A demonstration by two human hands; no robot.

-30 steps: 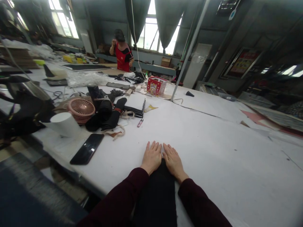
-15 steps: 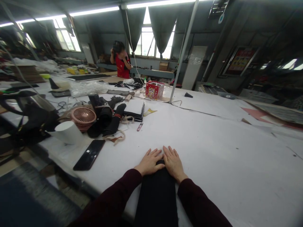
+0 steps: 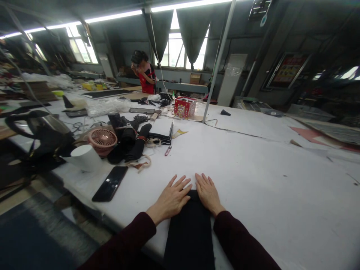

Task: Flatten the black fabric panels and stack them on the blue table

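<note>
A strip of black cloth [image 3: 189,228] lies on the white table [image 3: 253,180] right in front of me, running toward the near edge. My left hand [image 3: 171,198] rests flat on the cloth's far left corner, fingers spread. My right hand [image 3: 207,193] lies flat on the far right corner, fingers stretched out. Both hands press on the cloth and hold nothing.
A black phone [image 3: 110,183] lies left of my hands. Further left are a white roll [image 3: 85,158], a pink fan [image 3: 102,139], dark rolled cloth [image 3: 132,140] and a small clip [image 3: 168,150]. A red box [image 3: 184,107] and a pole [image 3: 218,62] stand further back. A person [image 3: 144,73] stands beyond.
My left hand has slid back and left with its fingers spreading, uncovering more of the cloth's far end. The right hand has barely moved. The camera has tilted up a little.
</note>
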